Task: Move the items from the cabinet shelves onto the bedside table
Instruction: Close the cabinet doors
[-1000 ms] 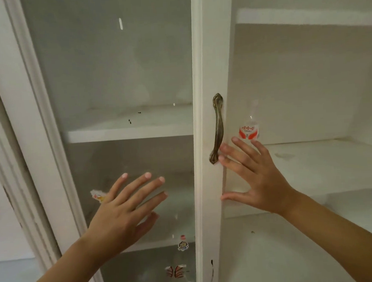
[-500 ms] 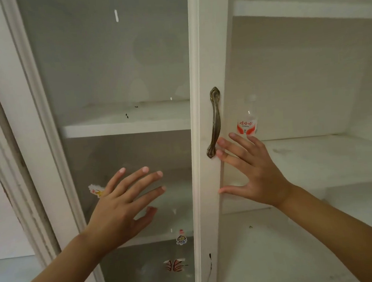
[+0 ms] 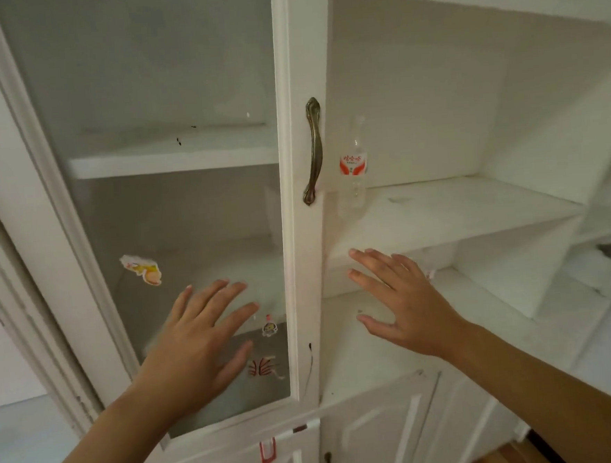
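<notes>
Left hand [image 3: 199,343] spread wide, holds nothing, in front of glass door [image 3: 173,219], left of door handle [image 3: 312,151]. Right hand [image 3: 403,304] also spread, empty, below and right of handle. Bottle [image 3: 353,166] upright on shelf [image 3: 440,214], just right of handle. Likely step: reach bottle. Advice: raise right hand past door edge, grip bottle mid-body, keep upright. Versus 0.5 s ago: right hand dropped away from handle; both hands lower.

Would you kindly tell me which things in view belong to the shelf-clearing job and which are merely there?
Belongs to the job:
- clear bottle standing on the open shelf
- left hand and right hand, both open, holding nothing

Merely there:
- glass door with stickers
- brass handle
- lower cupboard doors
</notes>
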Tool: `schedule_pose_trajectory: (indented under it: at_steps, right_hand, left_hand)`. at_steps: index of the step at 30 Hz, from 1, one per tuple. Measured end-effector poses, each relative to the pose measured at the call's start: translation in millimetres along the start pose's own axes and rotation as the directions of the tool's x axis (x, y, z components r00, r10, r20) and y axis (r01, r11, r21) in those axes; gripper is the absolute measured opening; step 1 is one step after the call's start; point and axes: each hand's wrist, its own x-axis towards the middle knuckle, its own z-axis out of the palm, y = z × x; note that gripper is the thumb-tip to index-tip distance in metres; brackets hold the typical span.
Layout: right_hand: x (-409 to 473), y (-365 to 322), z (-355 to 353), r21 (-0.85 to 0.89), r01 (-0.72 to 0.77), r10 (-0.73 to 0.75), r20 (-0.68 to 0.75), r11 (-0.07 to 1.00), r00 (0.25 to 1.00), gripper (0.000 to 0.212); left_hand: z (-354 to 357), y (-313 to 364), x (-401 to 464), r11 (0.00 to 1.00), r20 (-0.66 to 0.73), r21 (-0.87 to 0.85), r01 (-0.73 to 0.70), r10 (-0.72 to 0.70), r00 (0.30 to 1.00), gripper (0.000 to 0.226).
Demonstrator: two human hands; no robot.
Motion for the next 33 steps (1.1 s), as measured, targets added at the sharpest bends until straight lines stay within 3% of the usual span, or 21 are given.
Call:
schedule_pose_trajectory:
  at_steps: [10,20,29,33]
  right_hand:
    - [-124,35,-52,-0.03,-0.175,0.177,0.161,0.984,0.971,0.063]
    - [-299,146,-171,-0.091,-0.371,0.382,0.216,0.924,0.899,0.063]
    - [-463,217,-276,-0.152,-0.593,0.612,0.16,0.791,0.775,0.063]
    - [-530,237,-316,-0.193,-0.701,0.725,0.108,0.686,0.68,0.063]
  left_hand:
    - [11,95,9,0.994,0.141,-0.112,0.004,0.012,0.99,0.054]
    - [38,294,127,0.956,0.059,-0.238,-0.171,0.19,0.98,0.049]
    - [66,491,232,0.857,-0.014,-0.339,-0.388,0.407,0.913,0.049]
    - [77,570,284,0.782,-0.054,-0.38,-0.494,0.514,0.856,0.049]
